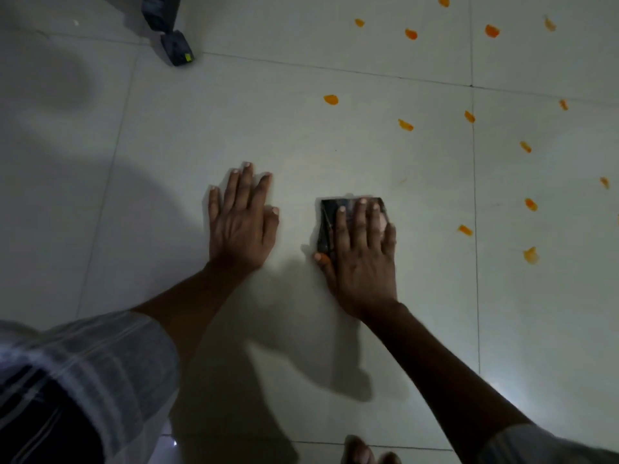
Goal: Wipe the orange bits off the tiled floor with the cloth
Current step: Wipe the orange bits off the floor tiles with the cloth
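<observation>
The cloth (338,222), dark and folded, lies flat on the tiled floor (335,145) under the right hand (363,259), whose grip is spread open and pressing down; the left hand (239,222) rests palm-flat just beside it, empty. Orange bits (331,99) dot the tiles beyond and rightward; a dark object (177,48), perhaps fabric, sits far left.

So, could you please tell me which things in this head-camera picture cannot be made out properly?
- Cloth: mostly covered by the right hand; its full shape is hidden.
- Dark object at top left: cut off by the top edge and dim, so I cannot identify it.
- Orange bits: the spread runs past the top and right edges; the total is unknown.
- Floor under the left hand: hidden by the flat palm.
</observation>
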